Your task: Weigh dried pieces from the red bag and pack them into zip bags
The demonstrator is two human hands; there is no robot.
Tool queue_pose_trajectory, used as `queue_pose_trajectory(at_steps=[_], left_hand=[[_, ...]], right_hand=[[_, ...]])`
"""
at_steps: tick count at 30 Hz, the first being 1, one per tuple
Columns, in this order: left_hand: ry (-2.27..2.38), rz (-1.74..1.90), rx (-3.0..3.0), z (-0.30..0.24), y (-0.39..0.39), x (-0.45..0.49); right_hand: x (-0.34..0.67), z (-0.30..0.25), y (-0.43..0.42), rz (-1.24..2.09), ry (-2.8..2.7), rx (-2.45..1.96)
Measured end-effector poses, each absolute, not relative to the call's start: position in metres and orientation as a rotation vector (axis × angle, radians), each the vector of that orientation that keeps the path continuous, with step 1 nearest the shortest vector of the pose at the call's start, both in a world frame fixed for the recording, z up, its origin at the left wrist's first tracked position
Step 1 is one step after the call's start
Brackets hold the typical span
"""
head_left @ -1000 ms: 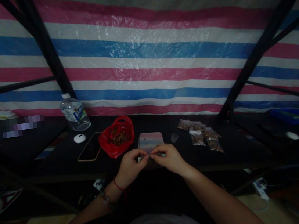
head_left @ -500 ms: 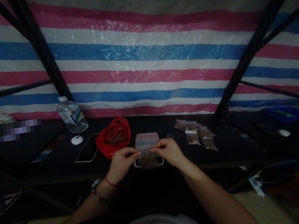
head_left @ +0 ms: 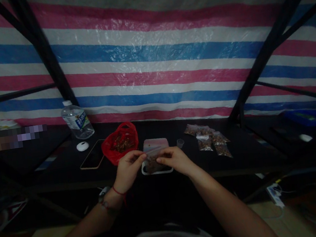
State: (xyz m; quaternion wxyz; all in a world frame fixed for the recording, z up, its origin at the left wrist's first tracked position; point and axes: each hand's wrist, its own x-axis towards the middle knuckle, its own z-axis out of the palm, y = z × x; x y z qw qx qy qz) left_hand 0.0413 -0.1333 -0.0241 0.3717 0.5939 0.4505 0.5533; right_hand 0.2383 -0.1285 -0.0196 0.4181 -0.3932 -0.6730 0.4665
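Observation:
Between both hands is a small clear zip bag [head_left: 153,161] with brown bits in its lower part. My left hand [head_left: 129,168] pinches its left top corner between thumb and fingers. The right side of the bag is gripped by my right hand [head_left: 176,160], thumb across its front. Right below and behind the bag lies a small white scale [head_left: 156,142], partly covered by bag and fingers. A red plastic bag [head_left: 109,151], open at the top with brown bits inside, stands left of the scale. A tiny clear cup [head_left: 180,143] sits just right of my right hand.
Several filled zip bags [head_left: 208,138] lie in a cluster on the right of the black table [head_left: 161,125]. To the left are a phone [head_left: 92,156], a white mouse [head_left: 82,146] and a clear plastic bottle [head_left: 77,122]. Black metal posts [head_left: 50,63] frame the table before a striped sheet.
The zip bag has risen slightly and tilted, its top edge now slanting. My right fingers have shifted further onto its front. At the far left, another person's hand has come into view.

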Motion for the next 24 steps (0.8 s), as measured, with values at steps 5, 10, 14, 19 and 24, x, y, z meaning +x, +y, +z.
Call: queue_pose_trajectory(at_steps=[5, 10, 14, 19, 24], left_hand=[[0.924, 1.207, 1.407, -0.029, -0.131, 0.047], [1.055, 1.102, 1.478, -0.032, -0.129, 0.045], [1.131, 1.169, 1.472, -0.035, -0.129, 0.041], [1.149, 1.170, 1.403, -0.039, -0.129, 0.038], [1.151, 1.167, 1.453, -0.040, -0.127, 0.035]], right_hand=[[0.238, -0.032, -0.117, 1.092, -1.550, -1.047], [0.233, -0.035, -0.117, 1.151, -1.369, -1.059], [0.229, -0.033, -0.123, 1.362, -1.244, -1.045], [0.227, -0.043, -0.122, 1.105, -1.422, -1.096], [0.228, -0.049, -0.119, 0.958, -1.511, -1.155]])
